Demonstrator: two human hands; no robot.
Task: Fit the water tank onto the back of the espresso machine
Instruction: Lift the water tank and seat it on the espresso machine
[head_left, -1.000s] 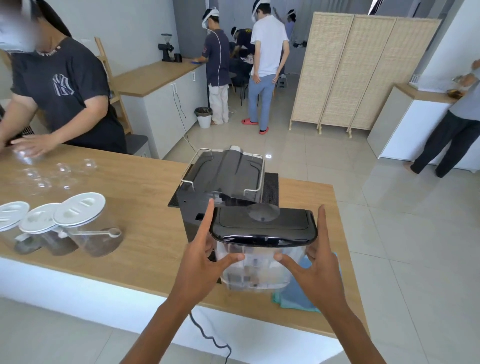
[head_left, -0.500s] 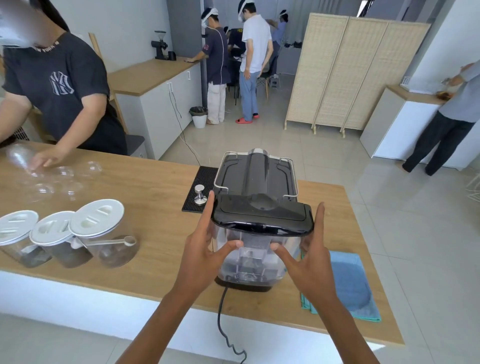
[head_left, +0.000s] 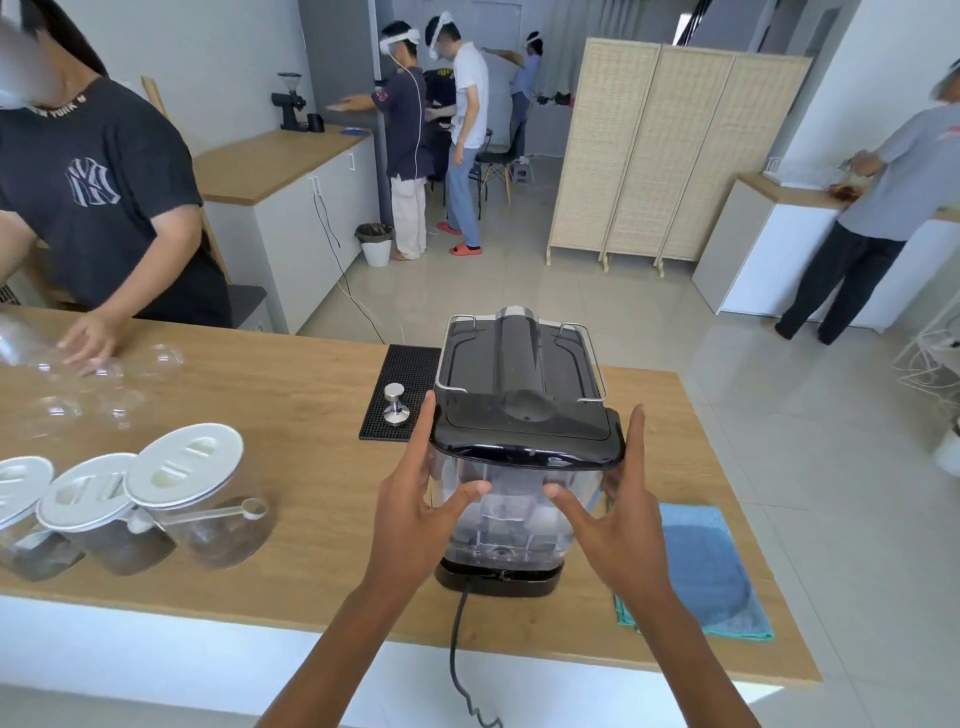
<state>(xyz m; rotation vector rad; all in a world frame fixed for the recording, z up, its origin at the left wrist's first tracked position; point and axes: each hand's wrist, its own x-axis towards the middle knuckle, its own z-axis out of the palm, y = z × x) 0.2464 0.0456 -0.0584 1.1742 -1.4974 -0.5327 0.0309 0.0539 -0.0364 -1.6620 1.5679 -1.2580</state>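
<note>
Both hands squeeze the clear water tank: left hand at nine o'clock, right hand at three. Hard, smooth plastic, probably slippery; holding its sides looks safest.

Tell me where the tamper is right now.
In the head view the tamper stands upright on the black mat, just left of the espresso machine.

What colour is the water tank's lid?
Glossy black lid on the clear plastic water tank; head view.
</note>
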